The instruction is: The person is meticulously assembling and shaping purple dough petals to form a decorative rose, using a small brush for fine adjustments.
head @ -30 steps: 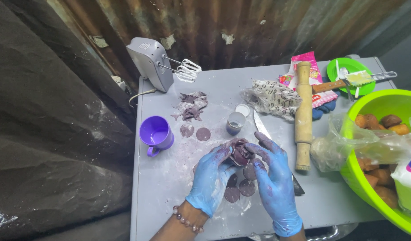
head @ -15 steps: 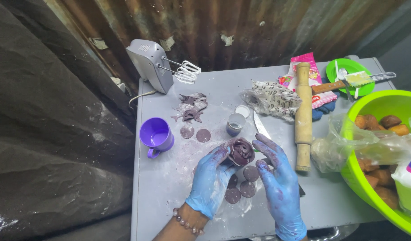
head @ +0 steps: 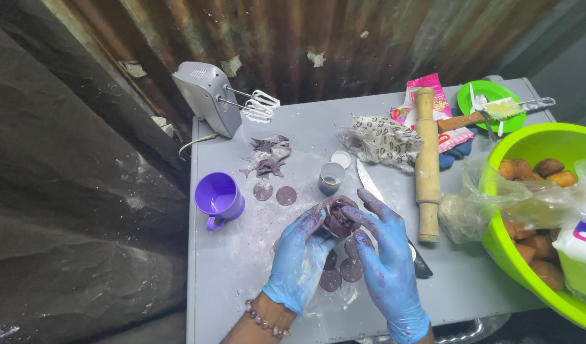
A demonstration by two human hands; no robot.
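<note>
Together, two blue-gloved hands cup a lump of purple dough [head: 339,216] above the near middle of the grey counter [head: 242,267]. The left hand [head: 299,258] curls half-closed under the lump, fingers and thumb supporting it; the right hand [head: 385,255] presses in from the other side with its fingers bent round the dough, so both have hold of it. Flat purple dough discs [head: 342,272] lie on the floured counter just below the hands, and two more discs [head: 274,193] sit towards the middle, near a purple mug [head: 219,200] by the left edge.

Doing this well, by the look of it, calls for even pressure from both palms, so the folded dough closes without tearing, and for keeping the work over the floured patch.

A small metal cup [head: 331,178] and a knife [head: 375,191] stand just beyond the hands; a wooden rolling pin [head: 426,165] lies to the right, a hand mixer [head: 210,99] at the far left corner. A green bowl [head: 535,140] of browned pieces is cut off at the right edge. Whether the dough wraps a filling cannot be made out, and the knife's handle is hidden behind the right hand.
</note>
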